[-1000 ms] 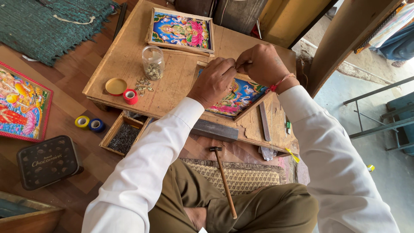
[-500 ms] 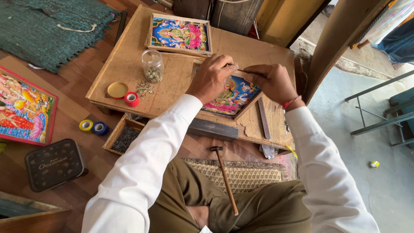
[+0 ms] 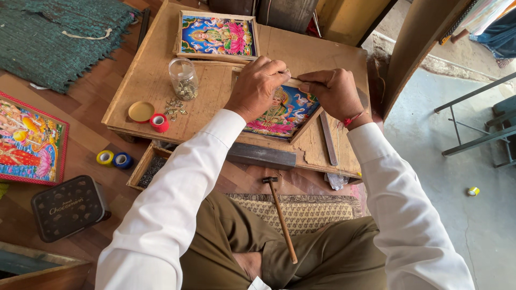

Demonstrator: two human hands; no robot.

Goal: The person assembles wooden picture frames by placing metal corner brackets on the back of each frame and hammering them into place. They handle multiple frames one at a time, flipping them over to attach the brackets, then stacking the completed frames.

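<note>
Both hands have drawn closer together over the framed picture [image 3: 282, 110] since half a second ago, and now they work at its upper edge. It lies tilted on the low wooden table [image 3: 145, 80], just in front of the person's knees. Left hand [image 3: 258, 86] is curled, fingertips pinched together at the frame's top rim; whatever sits between them is too small to tell. Right hand [image 3: 333, 91] has thumb and forefinger pressed together just beside it, with a red thread at the wrist.

Moving outward: a second framed picture [image 3: 217, 35] lies at the table's far edge. A clear jar [image 3: 184, 78] of small metal bits stands to the left, with loose pieces scattered beside it, then a yellow lid [image 3: 141, 111] and a red tape roll [image 3: 159, 122]. A hammer [image 3: 282, 215] lies on the patterned mat between the knees. A dark tin [image 3: 67, 207] sits on the floor far left.
</note>
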